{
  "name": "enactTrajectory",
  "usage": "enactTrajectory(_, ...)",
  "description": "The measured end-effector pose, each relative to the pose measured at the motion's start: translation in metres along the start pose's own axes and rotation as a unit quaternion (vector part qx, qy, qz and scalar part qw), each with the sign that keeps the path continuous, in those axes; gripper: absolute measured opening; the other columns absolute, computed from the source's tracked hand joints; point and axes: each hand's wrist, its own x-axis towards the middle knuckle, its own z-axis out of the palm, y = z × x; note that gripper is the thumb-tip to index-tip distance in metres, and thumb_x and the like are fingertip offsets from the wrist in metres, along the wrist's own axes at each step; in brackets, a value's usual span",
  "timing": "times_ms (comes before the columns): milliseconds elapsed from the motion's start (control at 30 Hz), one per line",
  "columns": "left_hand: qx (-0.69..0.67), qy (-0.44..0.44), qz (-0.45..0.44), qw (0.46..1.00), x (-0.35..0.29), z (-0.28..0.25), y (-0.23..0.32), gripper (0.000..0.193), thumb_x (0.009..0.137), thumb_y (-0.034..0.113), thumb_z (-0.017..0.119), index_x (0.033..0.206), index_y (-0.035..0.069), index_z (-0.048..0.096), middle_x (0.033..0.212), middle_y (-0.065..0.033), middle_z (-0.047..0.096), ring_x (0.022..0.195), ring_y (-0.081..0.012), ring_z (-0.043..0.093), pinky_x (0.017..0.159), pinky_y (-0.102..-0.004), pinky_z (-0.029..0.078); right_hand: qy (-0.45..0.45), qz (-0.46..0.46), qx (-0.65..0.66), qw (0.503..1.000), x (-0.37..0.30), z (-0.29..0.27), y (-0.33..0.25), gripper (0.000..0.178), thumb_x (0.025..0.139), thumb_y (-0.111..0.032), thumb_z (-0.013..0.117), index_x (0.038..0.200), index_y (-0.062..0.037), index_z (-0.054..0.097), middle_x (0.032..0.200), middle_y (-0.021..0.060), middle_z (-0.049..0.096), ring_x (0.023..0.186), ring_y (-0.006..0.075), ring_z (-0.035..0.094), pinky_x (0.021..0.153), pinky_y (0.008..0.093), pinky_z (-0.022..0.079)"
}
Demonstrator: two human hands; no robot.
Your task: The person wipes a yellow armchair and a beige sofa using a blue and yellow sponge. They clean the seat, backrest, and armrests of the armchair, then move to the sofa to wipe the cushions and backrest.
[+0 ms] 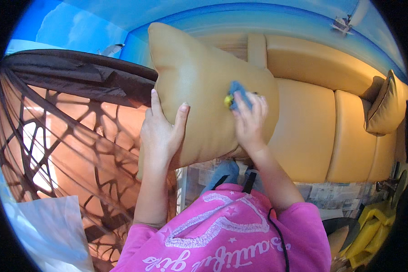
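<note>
A large tan leather-like cushion (pixel 204 90) stands tilted in front of me, its upper left corner pointing up. My left hand (pixel 162 124) grips its left edge, with the thumb on the front face and the fingers going round behind. Against the right part of the same face, my right hand (pixel 249 118) presses a blue cloth (pixel 240 95). A small yellow patch (pixel 229 100) shows at the cloth's left side; whether it is part of the cloth I cannot tell.
To the right runs a tan sofa (pixel 303 127), with another cushion (pixel 387 106) at its far end. A dark sheer curtain (pixel 77 68) hangs at the left above an orange-brown surface with a dark web pattern. Yellow material (pixel 369 233) lies at the lower right.
</note>
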Motion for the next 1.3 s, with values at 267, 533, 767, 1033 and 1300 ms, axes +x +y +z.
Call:
enactTrajectory(267, 0.01, 0.039, 0.065, 0.997, -0.017, -0.003, 0.013, 0.071, 0.097, 0.047, 0.06, 0.149, 0.002, 0.044, 0.14, -0.0365, 0.05, 0.127, -0.0483, 0.053, 0.104, -0.0485, 0.046, -0.05, 0.021, 0.186, 0.981, 0.032, -0.022, -0.054, 0.041, 0.09, -0.012, 0.066, 0.131, -0.0125, 0.066, 0.144, 0.0157, 0.053, 0.132, 0.0396, 0.051, 0.111, 0.0521, 0.04)
enactTrajectory(533, -0.082, 0.047, 0.055, 0.994, -0.029, 0.002, 0.011, 0.069, 0.09, 0.043, 0.069, 0.133, -0.009, 0.057, 0.131, -0.0372, 0.057, 0.124, -0.0483, 0.055, 0.108, -0.0511, 0.04, -0.052, -0.019, 0.107, 0.993, 0.051, -0.014, 0.018, 0.039, 0.095, -0.015, 0.063, 0.134, -0.0175, 0.065, 0.142, 0.0203, 0.054, 0.131, 0.0404, 0.052, 0.109, 0.0506, 0.041)
enactTrajectory(767, -0.072, -0.053, -0.074, 0.993, -0.015, -0.012, 0.015, 0.092, 0.085, 0.058, 0.069, 0.139, -0.011, 0.042, 0.12, -0.0383, 0.059, 0.111, -0.051, 0.06, 0.093, -0.0519, 0.049, -0.106, -0.054, 0.252, 0.96, 0.081, 0.003, -0.047, 0.044, 0.095, -0.012, 0.062, 0.139, -0.0147, 0.061, 0.145, 0.0226, 0.05, 0.134, 0.0422, 0.049, 0.109, 0.0491, 0.041)
enactTrajectory(1033, -0.052, -0.078, -0.048, 0.994, 0.025, 0.01, -0.022, 0.086, 0.087, 0.046, 0.069, 0.158, 0.016, 0.03, 0.121, -0.0339, 0.057, 0.112, -0.0497, 0.059, 0.097, -0.0523, 0.049, -0.169, 0.082, 0.142, 0.972, 0.069, 0.061, 0.028, 0.043, 0.093, -0.013, 0.066, 0.135, -0.022, 0.063, 0.141, 0.0238, 0.053, 0.129, 0.0421, 0.052, 0.108, 0.0512, 0.041)
enactTrajectory(1300, -0.154, -0.021, 0.036, 0.987, 0.05, 0.045, -0.059, 0.07, 0.086, 0.033, 0.076, 0.143, 0.002, 0.051, 0.142, -0.0258, 0.055, 0.133, -0.0349, 0.054, 0.107, -0.0416, 0.044, -0.215, 0.051, 0.268, 0.938, 0.124, 0.109, -0.036, 0.038, 0.098, -0.014, 0.06, 0.136, -0.0168, 0.061, 0.143, 0.0229, 0.049, 0.127, 0.0429, 0.052, 0.106, 0.0488, 0.042)
